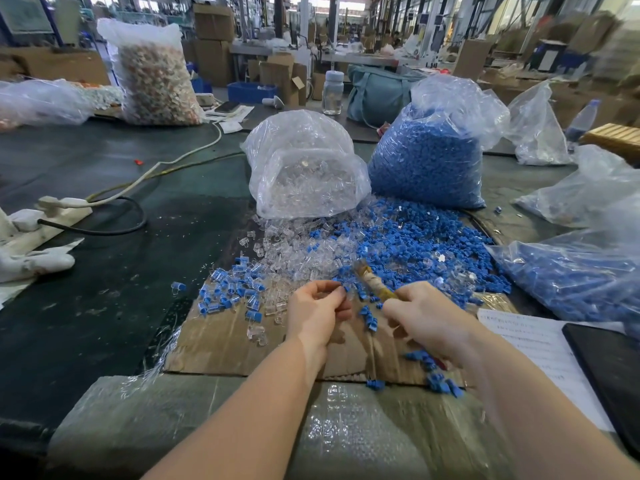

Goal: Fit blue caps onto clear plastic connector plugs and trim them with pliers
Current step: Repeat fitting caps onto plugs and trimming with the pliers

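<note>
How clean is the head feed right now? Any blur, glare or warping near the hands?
Head view: the right hand and its pliers are smeared by motion blur; the left hand is sharper. Glare sits on the bag of clear plugs and the bubble wrap. Wide-angle warping bends the edges, and the background is soft.

White power strip (52,211) at left, clear water bottle (332,92) and teal bag (375,93) behind
</note>
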`<state>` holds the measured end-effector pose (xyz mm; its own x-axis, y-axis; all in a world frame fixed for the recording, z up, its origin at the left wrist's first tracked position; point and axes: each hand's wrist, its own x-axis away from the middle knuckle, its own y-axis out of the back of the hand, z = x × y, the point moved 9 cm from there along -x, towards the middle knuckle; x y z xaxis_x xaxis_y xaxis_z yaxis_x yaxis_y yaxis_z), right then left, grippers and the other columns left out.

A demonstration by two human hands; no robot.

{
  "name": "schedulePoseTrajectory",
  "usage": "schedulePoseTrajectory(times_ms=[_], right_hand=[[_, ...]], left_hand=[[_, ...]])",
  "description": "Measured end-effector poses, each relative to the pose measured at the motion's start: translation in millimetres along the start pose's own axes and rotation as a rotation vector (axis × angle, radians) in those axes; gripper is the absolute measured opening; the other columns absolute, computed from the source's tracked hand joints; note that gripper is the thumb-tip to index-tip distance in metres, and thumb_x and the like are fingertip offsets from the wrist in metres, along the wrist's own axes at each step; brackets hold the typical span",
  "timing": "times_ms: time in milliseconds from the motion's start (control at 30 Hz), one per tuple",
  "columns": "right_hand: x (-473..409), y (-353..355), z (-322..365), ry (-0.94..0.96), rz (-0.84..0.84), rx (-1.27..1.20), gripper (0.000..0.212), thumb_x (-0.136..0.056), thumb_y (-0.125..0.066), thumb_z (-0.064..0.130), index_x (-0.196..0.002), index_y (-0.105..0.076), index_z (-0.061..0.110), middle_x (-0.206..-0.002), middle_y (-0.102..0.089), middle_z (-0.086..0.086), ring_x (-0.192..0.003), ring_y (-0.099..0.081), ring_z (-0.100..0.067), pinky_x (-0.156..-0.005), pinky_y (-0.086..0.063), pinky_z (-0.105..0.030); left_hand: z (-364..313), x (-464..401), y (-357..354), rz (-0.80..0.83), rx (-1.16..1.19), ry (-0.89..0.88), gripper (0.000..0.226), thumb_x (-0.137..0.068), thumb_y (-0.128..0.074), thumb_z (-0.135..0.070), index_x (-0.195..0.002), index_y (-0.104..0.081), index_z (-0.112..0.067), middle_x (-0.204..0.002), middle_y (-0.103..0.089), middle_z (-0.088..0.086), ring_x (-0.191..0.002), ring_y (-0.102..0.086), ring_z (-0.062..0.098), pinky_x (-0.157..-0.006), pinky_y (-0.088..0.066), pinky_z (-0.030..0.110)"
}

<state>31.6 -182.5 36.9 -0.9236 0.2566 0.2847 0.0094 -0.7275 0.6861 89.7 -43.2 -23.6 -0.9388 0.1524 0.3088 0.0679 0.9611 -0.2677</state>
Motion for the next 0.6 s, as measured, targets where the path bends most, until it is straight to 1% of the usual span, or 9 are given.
schedulePoseTrajectory(times_ms=[100,167,233,300,400,533,600], right_hand=[[7.6,-11.4,2.4,-0.047,0.111,-0.090,0.012,-0.087,-0.051,0.017,-0.080,-0.054,0.007,-0.076,-0.060,-0.014,-0.068,-0.055,-0.024,-0.063,-0.044,-0.036],[10.3,-16.0,4.6,-0.066,0.168,-0.159,0.011,-0.088,-0.050,0.014,-0.082,-0.054,0.005,-0.079,-0.060,-0.014,-0.071,-0.059,-0.026,-0.066,-0.051,-0.037],[11.2,-18.4,7.2,-0.069,0.205,-0.187,0.011,-0.088,-0.050,0.012,-0.083,-0.055,0.004,-0.080,-0.061,-0.014,-0.077,-0.063,-0.030,-0.073,-0.055,-0.041],[11.3,-19.9,8.6,-0.065,0.223,-0.197,0.009,-0.087,-0.050,0.010,-0.084,-0.055,0.003,-0.081,-0.064,-0.015,-0.080,-0.067,-0.031,-0.077,-0.055,-0.045],[10.5,-22.9,8.6,-0.069,0.229,-0.225,0.005,-0.086,-0.050,0.009,-0.087,-0.053,0.005,-0.082,-0.064,-0.016,-0.071,-0.066,-0.024,-0.077,-0.055,-0.047],[8.9,-26.5,8.2,-0.066,0.250,-0.232,0.006,-0.085,-0.050,0.009,-0.087,-0.053,0.005,-0.084,-0.066,-0.017,-0.076,-0.067,-0.027,-0.081,-0.053,-0.049],[9.1,-27.4,5.9,-0.083,0.264,-0.238,0.012,-0.082,-0.052,0.010,-0.092,-0.053,0.004,-0.089,-0.069,-0.019,-0.082,-0.069,-0.028,-0.084,-0.054,-0.051]], left_hand=[[-5.6,-7.6,3.8,-0.036,0.038,0.002,0.009,-0.088,-0.060,-0.005,-0.085,-0.061,-0.013,-0.054,-0.065,-0.003,-0.047,-0.061,0.006,-0.041,-0.047,0.022],[-8.9,-11.6,6.8,-0.057,0.087,-0.001,0.011,-0.087,-0.059,0.000,-0.082,-0.060,-0.010,-0.056,-0.064,0.001,-0.045,-0.060,0.006,-0.042,-0.050,0.019],[-11.2,-14.6,8.8,-0.076,0.110,-0.003,0.013,-0.087,-0.058,0.003,-0.079,-0.059,-0.008,-0.064,-0.063,0.007,-0.045,-0.060,0.007,-0.043,-0.050,0.017],[-12.3,-15.7,9.9,-0.092,0.112,0.000,0.014,-0.087,-0.058,0.005,-0.078,-0.058,-0.007,-0.069,-0.062,0.010,-0.045,-0.060,0.008,-0.043,-0.050,0.017],[-13.7,-15.6,11.1,-0.109,0.108,0.003,0.017,-0.087,-0.056,0.007,-0.077,-0.057,-0.007,-0.068,-0.061,0.010,-0.043,-0.058,0.005,-0.041,-0.048,0.015],[-17.9,-13.8,12.4,-0.127,0.086,-0.001,0.016,-0.087,-0.055,0.008,-0.078,-0.057,-0.005,-0.066,-0.061,0.009,-0.041,-0.059,0.004,-0.040,-0.047,0.015],[-20.1,-13.6,13.9,-0.142,0.069,-0.005,0.014,-0.087,-0.055,0.007,-0.080,-0.058,-0.004,-0.066,-0.060,0.008,-0.040,-0.059,0.004,-0.040,-0.047,0.015]])
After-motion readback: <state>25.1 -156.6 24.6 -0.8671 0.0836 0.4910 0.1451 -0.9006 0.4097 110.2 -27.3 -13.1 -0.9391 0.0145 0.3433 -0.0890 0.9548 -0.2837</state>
